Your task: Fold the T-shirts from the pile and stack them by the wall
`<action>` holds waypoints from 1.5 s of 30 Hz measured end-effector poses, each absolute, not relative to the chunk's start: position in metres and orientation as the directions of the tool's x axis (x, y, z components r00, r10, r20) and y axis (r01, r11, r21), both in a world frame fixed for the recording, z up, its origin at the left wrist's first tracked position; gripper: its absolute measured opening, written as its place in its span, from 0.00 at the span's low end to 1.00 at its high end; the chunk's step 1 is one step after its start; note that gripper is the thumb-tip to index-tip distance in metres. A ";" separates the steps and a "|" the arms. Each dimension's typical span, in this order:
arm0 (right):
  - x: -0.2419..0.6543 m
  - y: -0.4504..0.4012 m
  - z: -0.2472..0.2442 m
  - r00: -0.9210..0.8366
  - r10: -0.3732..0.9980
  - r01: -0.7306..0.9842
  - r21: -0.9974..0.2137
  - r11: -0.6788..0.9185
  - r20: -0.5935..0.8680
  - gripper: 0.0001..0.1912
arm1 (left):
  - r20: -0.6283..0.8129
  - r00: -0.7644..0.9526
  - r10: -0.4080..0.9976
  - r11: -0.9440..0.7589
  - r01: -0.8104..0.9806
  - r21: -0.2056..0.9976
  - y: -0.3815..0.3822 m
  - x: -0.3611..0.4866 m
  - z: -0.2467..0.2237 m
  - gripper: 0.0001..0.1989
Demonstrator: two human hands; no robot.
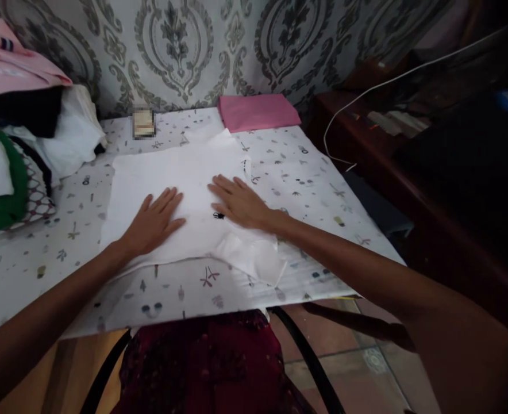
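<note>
A white short-sleeved shirt (193, 172) lies spread on its side across the patterned white cloth (254, 293) of the table, its collar end to the right. My left hand (154, 221) rests flat on the left half of the shirt, fingers spread. On the right half, my right hand (241, 202) lies flat with its fingers apart, beside a small black mark on the fabric. One sleeve points toward the table's front edge, the other toward the wall. Neither hand grips anything.
Piled clothes (21, 132) in pink, black, white and green stand at the left. A folded pink cloth (258, 112) and a small blurred item (144, 122) lie near the patterned wall. At the right are dark red furniture (409, 172) and a white cable (378, 86).
</note>
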State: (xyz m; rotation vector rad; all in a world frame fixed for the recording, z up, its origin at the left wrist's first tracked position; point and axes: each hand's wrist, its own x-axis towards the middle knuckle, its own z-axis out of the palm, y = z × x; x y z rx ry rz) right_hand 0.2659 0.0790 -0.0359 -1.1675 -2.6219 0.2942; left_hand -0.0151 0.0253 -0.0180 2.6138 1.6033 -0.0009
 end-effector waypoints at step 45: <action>0.229 -0.008 -0.031 -0.679 0.698 0.649 -0.257 0.716 0.228 0.25 | -0.072 0.123 0.990 -0.115 0.988 0.107 0.021 -0.064 -0.021 0.39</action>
